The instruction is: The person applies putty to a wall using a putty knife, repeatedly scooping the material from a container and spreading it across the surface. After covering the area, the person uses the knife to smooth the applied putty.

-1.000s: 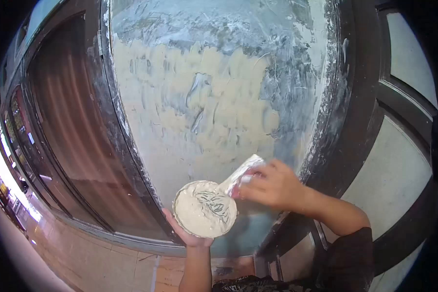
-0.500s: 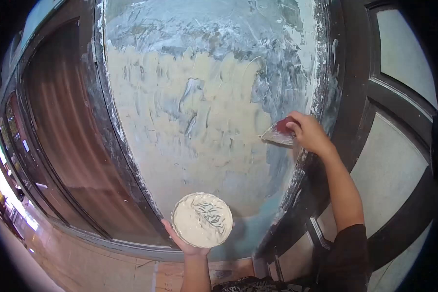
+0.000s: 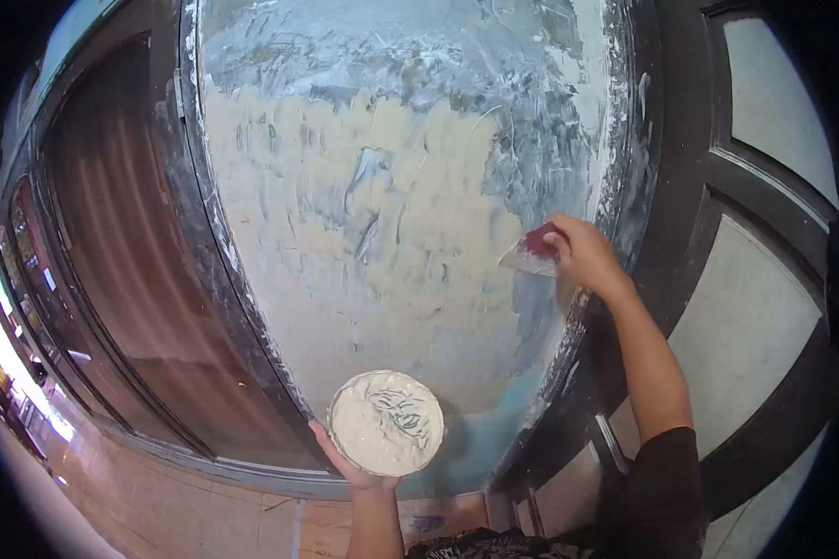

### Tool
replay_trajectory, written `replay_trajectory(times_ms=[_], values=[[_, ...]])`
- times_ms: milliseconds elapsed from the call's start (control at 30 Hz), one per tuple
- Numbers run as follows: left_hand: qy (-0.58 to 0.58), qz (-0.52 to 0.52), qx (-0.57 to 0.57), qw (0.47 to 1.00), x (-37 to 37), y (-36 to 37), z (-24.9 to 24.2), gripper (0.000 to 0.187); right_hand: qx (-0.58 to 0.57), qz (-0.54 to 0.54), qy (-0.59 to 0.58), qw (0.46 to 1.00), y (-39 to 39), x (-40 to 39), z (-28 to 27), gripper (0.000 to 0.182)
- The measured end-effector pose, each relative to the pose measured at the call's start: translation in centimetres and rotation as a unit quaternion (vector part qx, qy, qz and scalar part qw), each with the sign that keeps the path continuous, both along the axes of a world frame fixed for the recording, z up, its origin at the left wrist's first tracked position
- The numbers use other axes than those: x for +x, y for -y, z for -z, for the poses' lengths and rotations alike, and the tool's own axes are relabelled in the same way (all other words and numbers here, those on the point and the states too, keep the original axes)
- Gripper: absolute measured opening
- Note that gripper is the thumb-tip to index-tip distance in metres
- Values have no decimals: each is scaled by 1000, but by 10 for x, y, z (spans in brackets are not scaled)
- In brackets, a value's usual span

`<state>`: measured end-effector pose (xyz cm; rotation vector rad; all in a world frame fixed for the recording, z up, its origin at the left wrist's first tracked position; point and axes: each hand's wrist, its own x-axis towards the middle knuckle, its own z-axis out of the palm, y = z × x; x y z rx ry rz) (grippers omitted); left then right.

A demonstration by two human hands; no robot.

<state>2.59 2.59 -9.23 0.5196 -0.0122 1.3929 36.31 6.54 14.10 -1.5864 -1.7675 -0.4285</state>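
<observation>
My left hand (image 3: 350, 466) holds up a round tub of cream-coloured putty (image 3: 382, 424), its thumb along the left side and the other fingers hidden beneath. The putty's surface is ridged and scraped near the middle. In my right hand (image 3: 578, 252) is a putty knife (image 3: 536, 252) with a dark red handle and a wide, smeared blade. The blade lies close against the wall panel (image 3: 391, 242), at the right edge of a broad cream coat. Bluish-grey surface shows above and to the right of that coat, with a few thin patches inside it.
Dark wooden frames flank the wall panel, the right one (image 3: 625, 121) splashed with white. A door with pale panels (image 3: 750, 270) stands at the right. On the left is a dark brown glazed panel (image 3: 130, 233). Tiled floor (image 3: 186, 494) lies below.
My right hand and the putty knife have shifted slightly left, and the blade sits flatter to the wall. The left hand and tub stay almost in place.
</observation>
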Motion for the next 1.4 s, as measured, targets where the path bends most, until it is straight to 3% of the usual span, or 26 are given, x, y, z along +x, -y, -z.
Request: replay_trajectory(times_ms=[100,200,300,433,567,700,767,833,867,967,1100,1167,1367,1400], values=[[9,22,20,1000,-1,2,-4,99,29,-11,-20,999,-2,13,-5,14],[9,21,19,1000,-1,-1,-1,99,-13,-48,-47,998,0,16,-4,16],[4,9,11,1000,1,0,-3,100,-3,-9,-5,1000,-6,10,10,17],[33,18,-42,998,4,1,-9,100,49,-2,-32,998,-14,20,0,16],[6,9,-12,1000,1,-4,1,100,55,-76,-101,990,-6,26,0,14],[8,7,-30,1000,1,-6,5,100,9,-35,-27,999,-6,9,22,15],[136,38,-104,984,3,-7,2,99,38,-16,-22,999,-7,4,22,15],[83,10,-83,993,3,-14,13,99,83,7,-55,995,-7,6,11,15],[30,-18,-62,997,3,-15,18,98,72,-34,-103,991,-3,9,3,15],[1,-27,-39,999,1,-12,16,98,113,-34,-106,987,-4,27,3,14],[5,3,-11,1000,1,-4,6,98,-5,-14,-54,998,0,22,22,15],[-24,-30,-10,999,1,-11,16,99,-12,9,-46,999,-2,17,29,16],[23,-1,-59,998,5,-6,8,100,147,-47,-149,977,-4,24,7,13],[10,-9,-42,999,5,-6,9,99,128,-67,-154,977,-4,28,8,13]])
